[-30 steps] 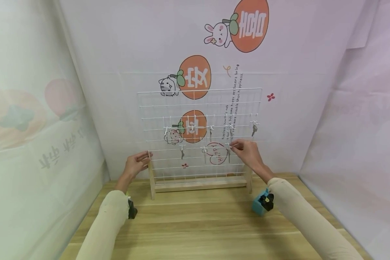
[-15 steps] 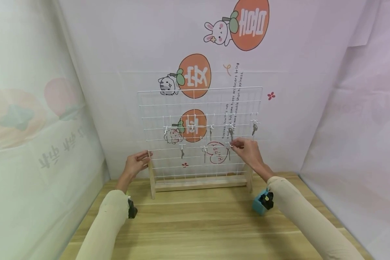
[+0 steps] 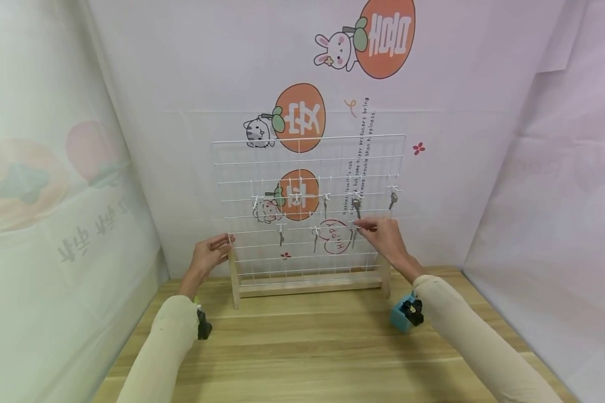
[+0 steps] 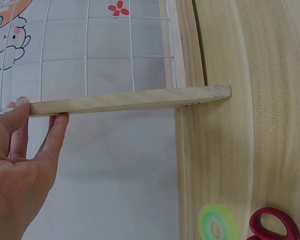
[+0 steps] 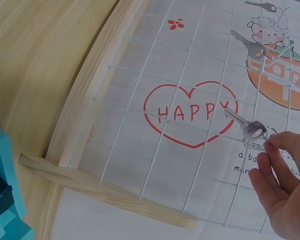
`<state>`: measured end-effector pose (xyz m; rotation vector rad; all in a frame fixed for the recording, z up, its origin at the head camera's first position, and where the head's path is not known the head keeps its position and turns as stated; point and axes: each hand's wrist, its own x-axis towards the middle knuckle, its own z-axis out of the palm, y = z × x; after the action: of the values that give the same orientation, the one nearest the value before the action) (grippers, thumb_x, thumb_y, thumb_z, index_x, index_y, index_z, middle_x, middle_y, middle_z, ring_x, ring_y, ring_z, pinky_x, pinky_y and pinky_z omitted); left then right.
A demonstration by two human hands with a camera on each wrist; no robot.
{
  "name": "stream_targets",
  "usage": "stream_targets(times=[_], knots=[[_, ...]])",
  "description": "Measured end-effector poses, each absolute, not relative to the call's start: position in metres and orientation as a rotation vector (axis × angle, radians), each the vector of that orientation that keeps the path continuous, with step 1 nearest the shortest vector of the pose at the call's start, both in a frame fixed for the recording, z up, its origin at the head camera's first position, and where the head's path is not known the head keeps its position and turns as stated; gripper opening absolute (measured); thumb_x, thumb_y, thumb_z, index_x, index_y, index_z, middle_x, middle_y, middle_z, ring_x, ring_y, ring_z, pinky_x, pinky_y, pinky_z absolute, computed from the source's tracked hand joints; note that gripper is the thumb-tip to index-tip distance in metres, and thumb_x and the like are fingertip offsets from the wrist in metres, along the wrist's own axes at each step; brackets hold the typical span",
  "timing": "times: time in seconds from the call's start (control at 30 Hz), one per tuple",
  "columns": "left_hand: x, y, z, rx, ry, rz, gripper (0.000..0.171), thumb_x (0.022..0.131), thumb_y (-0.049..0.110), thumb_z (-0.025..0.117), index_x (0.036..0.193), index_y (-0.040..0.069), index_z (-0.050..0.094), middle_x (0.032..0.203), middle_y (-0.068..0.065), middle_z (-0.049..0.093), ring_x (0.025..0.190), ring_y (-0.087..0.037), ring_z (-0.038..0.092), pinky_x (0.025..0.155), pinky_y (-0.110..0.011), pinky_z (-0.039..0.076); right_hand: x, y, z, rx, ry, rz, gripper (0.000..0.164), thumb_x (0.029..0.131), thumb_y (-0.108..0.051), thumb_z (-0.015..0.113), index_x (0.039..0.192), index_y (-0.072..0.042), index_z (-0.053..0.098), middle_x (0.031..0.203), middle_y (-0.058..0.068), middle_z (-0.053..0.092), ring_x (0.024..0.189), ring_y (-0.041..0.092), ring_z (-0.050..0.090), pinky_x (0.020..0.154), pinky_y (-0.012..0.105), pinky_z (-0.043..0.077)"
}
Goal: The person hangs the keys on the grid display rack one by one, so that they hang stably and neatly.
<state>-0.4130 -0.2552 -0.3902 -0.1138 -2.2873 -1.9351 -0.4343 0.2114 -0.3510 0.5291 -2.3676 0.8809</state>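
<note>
A white wire grid (image 3: pixel 333 139) stands upright in a pale wooden stand (image 3: pixel 310 286), with several keys hanging in two rows from white hooks. My left hand (image 3: pixel 212 254) pinches the top of the stand's left upright (image 4: pixel 125 100), thumb on one side and fingers on the other. In the lower row, my right hand (image 3: pixel 385 238) pinches the ring of the rightmost key (image 5: pixel 253 130) with thumb and forefinger, right at its hook. The blade of that key dangles free of my fingers. Another key (image 3: pixel 357 207) hangs just above this hand.
A teal block-like object (image 3: pixel 399 318) with a black part sits on the wooden table by my right wrist. In the left wrist view lie a green-yellow tape roll (image 4: pixel 206 222) and red-handled scissors (image 4: pixel 289 222). A printed white cloth (image 3: pixel 181 67) hangs behind the grid.
The key above my right hand has turned and shows its broad side. Both hands stay in nearly the same places; the head view has shifted slightly.
</note>
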Motion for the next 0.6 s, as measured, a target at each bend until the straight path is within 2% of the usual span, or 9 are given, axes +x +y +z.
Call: stream_targets(times=[0.27,0.6], knots=[[-0.4129,-0.2561,-0.3909,-0.109,-2.28,-1.943,0.048,0.105,0.004,0.061,0.151,-0.001,0.049,0.149,-0.02,0.055,0.138,-0.037,0.053,0.107,-0.042,0.052,-0.4332,0.2091,-0.3513,0.506,-2.405,0.823,0.016,0.096,-0.006,0.074,0.111,-0.004,0.08,0.101,0.014,0.079,0.089,0.029,0.076,0.074,0.044,0.066],[-0.4112,-0.2548,-0.3898,-0.124,-2.3,-1.924,0.048,0.106,0.004,0.059,0.152,-0.001,0.047,0.15,-0.021,0.054,0.138,-0.037,0.053,0.109,-0.045,0.051,-0.4317,0.2087,-0.3482,0.506,-2.425,0.807,0.016,0.096,-0.005,0.074,0.11,-0.004,0.081,0.101,0.014,0.079,0.091,0.03,0.075,0.078,0.046,0.065]])
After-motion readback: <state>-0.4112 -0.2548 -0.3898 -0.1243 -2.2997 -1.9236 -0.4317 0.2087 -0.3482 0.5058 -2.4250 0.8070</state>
